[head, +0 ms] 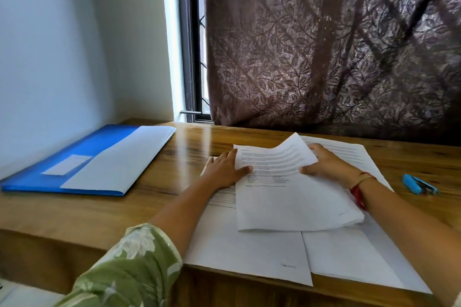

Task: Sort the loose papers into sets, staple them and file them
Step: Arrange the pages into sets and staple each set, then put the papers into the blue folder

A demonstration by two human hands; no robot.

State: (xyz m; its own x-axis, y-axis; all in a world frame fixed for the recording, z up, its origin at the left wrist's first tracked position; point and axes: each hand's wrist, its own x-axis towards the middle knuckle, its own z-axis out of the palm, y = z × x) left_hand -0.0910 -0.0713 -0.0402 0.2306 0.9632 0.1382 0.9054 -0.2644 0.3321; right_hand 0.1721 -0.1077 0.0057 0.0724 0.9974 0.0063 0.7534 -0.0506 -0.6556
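Observation:
A thin stack of printed sheets (287, 197) is lifted a little off the wooden desk, its far edge curling up. My right hand (326, 166) grips the stack's right edge, thumb on top. My left hand (224, 169) lies with fingers straight at the stack's left edge, thumb on the print. Under the stack lie more loose papers (249, 249), overlapping and reaching past the desk's front edge. A blue stapler (420, 184) lies to the right of my right wrist. An open blue folder (82, 164) with white pages in it lies at the far left.
The wooden desk (159, 197) stands against a white wall on the left. A window frame and a brown leaf-patterned curtain (324, 45) hang behind it. Bare wood shows between the folder and the papers.

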